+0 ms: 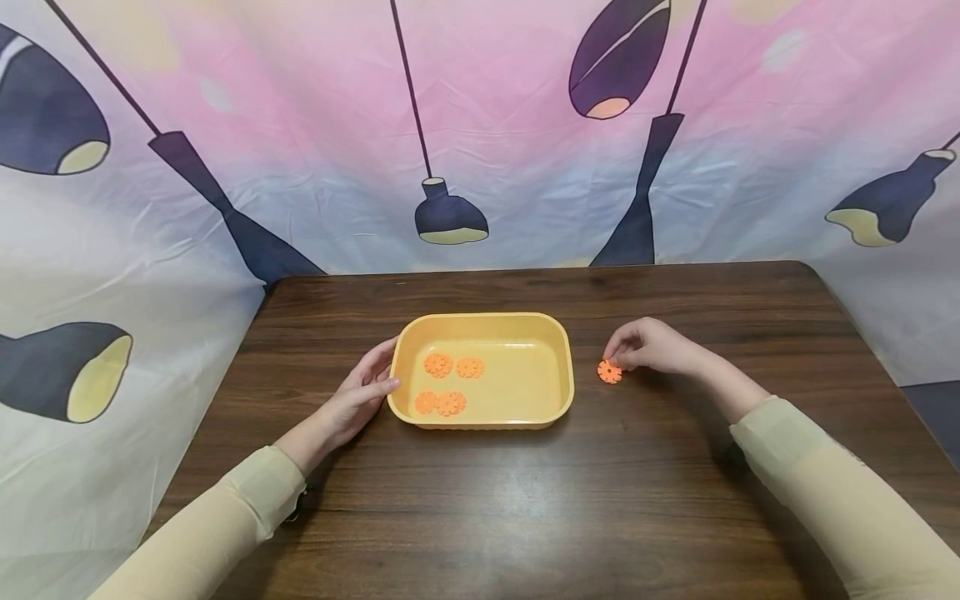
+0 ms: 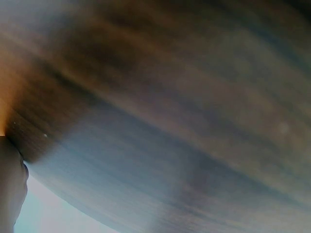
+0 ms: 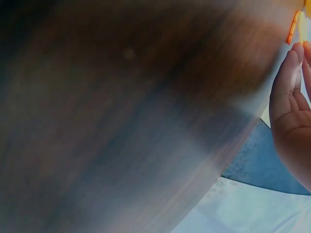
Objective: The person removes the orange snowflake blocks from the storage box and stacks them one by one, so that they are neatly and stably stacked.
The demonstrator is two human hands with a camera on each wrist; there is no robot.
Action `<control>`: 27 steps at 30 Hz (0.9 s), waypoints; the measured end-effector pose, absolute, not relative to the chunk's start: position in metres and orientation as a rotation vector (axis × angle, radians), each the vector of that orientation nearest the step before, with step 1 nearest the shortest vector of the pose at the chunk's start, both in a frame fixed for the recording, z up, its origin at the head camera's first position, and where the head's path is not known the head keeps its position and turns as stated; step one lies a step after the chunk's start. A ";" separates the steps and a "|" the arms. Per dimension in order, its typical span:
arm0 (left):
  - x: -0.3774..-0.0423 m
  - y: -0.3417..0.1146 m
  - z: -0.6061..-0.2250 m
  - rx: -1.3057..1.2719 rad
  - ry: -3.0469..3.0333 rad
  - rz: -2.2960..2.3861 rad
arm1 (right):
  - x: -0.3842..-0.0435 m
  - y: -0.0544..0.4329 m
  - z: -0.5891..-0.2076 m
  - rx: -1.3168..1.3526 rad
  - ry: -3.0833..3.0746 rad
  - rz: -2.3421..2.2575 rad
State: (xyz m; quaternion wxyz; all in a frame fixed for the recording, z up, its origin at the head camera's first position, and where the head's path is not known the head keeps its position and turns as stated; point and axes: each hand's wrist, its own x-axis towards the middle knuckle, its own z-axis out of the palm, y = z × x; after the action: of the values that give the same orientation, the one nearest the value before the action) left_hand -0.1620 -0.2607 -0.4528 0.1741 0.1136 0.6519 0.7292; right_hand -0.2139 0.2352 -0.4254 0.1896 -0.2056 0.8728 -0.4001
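R hand (image 1: pixel 651 346) pinches orange disc (image 1: pixel 610 372) in its fingers, R of yellow tray (image 1: pixel 521 379), apart from it; R wrist cam has disc at frame edge, part cut off. L hand (image 1: pixel 360 396) grips tray's L side, thumb at rim, other fingers part hidden. More orange discs (image 1: pixel 452 404) in tray's L half, some overlapping, exact no. unclear. L wrist cam: mostly blurry counter (image 2: pixel 146 107).

A dark wood-grain tabletop (image 1: pixel 487 537) lies beneath the left hand (image 1: pixel 354 402) and right hand (image 1: pixel 654 346). Beyond both hangs a creased pastel backdrop cloth (image 1: pixel 315 108) printed with pendant lamps (image 1: pixel 452 217). Right of the right hand, a dark area (image 1: pixel 933 417), probably cloth, adjoins the tabletop.
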 end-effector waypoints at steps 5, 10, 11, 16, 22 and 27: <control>-0.162 -0.260 -0.452 0.317 1.849 2.066 | -0.215 0.235 -0.429 -0.595 2.481 -1.097; -0.161 -0.260 -0.450 0.308 1.850 2.063 | -0.215 0.234 -0.430 -0.607 2.495 -1.090; -0.161 -0.260 -0.450 0.307 1.851 2.061 | -0.214 0.233 -0.429 -0.608 2.497 -1.089; -0.161 -0.260 -0.449 0.308 1.854 2.056 | -0.214 0.232 -0.429 -0.600 2.509 -1.079; -0.161 -0.260 -0.450 0.312 1.842 2.065 | -0.213 0.231 -0.430 -0.599 2.540 -1.050; -0.161 -0.260 -0.450 0.307 1.846 2.059 | -0.213 0.230 -0.430 -0.594 2.546 -1.041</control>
State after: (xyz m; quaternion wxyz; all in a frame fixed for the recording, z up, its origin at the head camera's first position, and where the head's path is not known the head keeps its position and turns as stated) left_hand -0.1608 -0.2600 -0.4500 0.1788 0.1085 0.6528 0.7281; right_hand -0.2133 0.2302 -0.4301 0.1629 -0.2082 0.8927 -0.3651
